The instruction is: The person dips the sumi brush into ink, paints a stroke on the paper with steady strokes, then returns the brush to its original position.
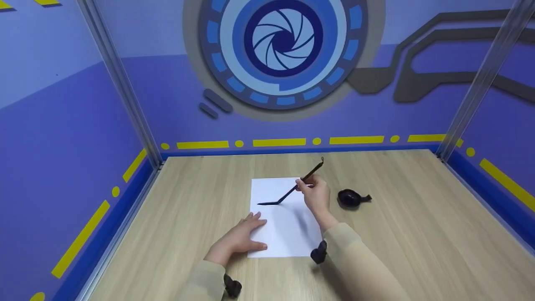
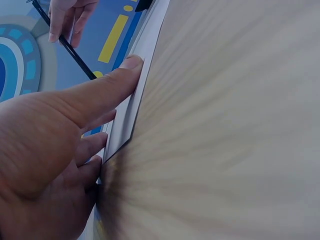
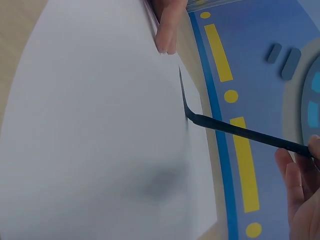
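My right hand (image 1: pixel 317 195) pinches a dark writing brush (image 1: pixel 311 172) with a hanging loop at its top end. The brush leans to the upper right, and its bent tip (image 3: pixel 190 116) touches the white sheet of paper (image 1: pixel 288 234). From the tip a thin black stroke (image 3: pixel 182 87) runs leftward across the upper part of the sheet. With fingers spread, my left hand (image 1: pixel 240 236) rests on the sheet's left edge; its thumb (image 2: pixel 112 90) lies on the paper near the lower left corner.
A small black dish (image 1: pixel 349 199) with a short handle stands right of the paper, dark inside. The wooden tabletop (image 1: pixel 200 188) is bounded by purple-blue printed panels (image 1: pixel 159 100) at the back and sides, joined by metal corner posts (image 1: pixel 121 83).
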Motion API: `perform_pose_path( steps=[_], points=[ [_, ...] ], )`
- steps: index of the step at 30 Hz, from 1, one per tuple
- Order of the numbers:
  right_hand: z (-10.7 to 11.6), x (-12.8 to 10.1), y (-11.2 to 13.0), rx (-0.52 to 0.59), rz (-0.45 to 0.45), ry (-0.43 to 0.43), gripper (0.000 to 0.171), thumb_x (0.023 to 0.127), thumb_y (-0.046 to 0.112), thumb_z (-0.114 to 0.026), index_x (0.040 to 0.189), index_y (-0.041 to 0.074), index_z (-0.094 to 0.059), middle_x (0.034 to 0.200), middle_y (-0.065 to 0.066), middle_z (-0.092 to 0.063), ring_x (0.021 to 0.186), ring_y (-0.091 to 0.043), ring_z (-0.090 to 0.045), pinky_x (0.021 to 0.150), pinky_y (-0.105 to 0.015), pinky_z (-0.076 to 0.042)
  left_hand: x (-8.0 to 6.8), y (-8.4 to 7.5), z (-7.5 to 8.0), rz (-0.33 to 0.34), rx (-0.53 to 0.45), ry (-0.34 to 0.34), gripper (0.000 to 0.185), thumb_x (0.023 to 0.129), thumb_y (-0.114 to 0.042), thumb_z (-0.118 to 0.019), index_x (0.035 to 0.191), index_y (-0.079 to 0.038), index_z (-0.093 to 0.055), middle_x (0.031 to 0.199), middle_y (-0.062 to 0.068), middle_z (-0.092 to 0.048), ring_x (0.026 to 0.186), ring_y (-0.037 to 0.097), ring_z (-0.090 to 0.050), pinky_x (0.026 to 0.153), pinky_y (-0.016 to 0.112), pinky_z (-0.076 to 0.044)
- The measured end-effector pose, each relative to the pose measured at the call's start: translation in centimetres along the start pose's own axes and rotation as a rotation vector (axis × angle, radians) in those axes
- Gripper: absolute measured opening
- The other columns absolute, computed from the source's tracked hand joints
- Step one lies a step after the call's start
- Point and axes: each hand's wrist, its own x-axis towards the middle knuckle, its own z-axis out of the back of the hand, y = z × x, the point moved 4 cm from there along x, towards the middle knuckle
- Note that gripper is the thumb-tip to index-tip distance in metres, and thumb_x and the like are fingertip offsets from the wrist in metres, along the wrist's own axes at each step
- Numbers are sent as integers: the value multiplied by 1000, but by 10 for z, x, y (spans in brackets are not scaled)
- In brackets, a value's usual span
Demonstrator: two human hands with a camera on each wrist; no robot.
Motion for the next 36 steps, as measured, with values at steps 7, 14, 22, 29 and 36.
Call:
perform_pose_path(
  steps=[7,14,22,29,36],
  points=[
    [6,3,-4,15,-45,-4,11,92,9,-76,94,0,-70,89,-16,-77,76,-21,-78,64,-16,-54,0,-1,1,4,-6,-3,76,86,-29,-83,150,-3,-51,168,19,-32,159,41,-20,130,60,-18],
    [13,7,-7,58,-59,-27,10,91,4,-75,90,-2,-67,83,-14,-76,68,-13,-75,64,-16,-56,0,0,0,20,-10,-4,76,85,-30,-84,150,-5,-52,168,17,-32,159,40,-20,130,60,-19],
    [22,9,-13,93,-114,-43,11,90,6,-76,90,-1,-68,80,-9,-74,65,-8,-72,68,-17,-55,2,1,0,27,4,3,76,86,-30,-83,151,-6,-51,169,16,-32,160,38,-20,131,57,-18],
    [33,11,-13,45,-116,-34,12,92,9,-75,92,0,-68,84,-11,-76,68,-6,-73,70,-15,-55,1,1,0,26,4,2,76,86,-30,-83,150,-5,-51,168,17,-32,159,39,-20,131,57,-18],
    [42,13,-14,11,-89,-18,11,93,8,-73,95,-1,-67,89,-14,-77,68,-3,-72,68,-13,-57,1,1,0,25,1,-2,77,86,-30,-84,150,-5,-51,168,17,-32,159,39,-20,131,57,-18]
  ],
)
